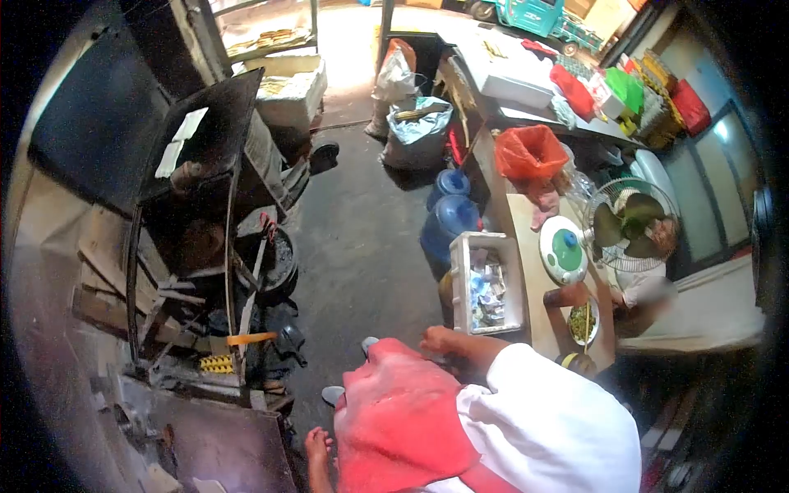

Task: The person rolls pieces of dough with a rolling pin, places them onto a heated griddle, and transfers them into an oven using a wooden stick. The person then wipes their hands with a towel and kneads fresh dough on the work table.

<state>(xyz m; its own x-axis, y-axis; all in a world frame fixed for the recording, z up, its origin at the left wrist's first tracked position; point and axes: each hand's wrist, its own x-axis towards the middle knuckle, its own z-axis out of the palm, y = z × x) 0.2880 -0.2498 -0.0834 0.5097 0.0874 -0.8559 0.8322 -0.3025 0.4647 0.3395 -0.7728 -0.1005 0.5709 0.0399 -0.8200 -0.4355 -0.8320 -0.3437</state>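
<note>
My left hand (pixel 319 442) hangs low beside the red apron (pixel 403 411), its fingers loosely curled and slightly apart, with nothing visible in them. In front of the apron, my right hand (pixel 440 339) is closed, fingers bent inward; whatever it may hold is hidden. Nearest to that hand stands a white foam box (pixel 493 324) holding banknotes and small papers (pixel 488 287). A white sleeve (pixel 526 378) covers my right upper arm.
A blackened metal stove frame (pixel 234 279) stands left, with an orange-handled tool (pixel 251 338). Blue water jugs (pixel 452 220), a fan (pixel 631 223), a red plastic bag (pixel 530 152) and a bowl of greens (pixel 583 320) line the right. Another person's arm (pixel 645 316) rests behind the table. Sacks (pixel 415 144) stand ahead.
</note>
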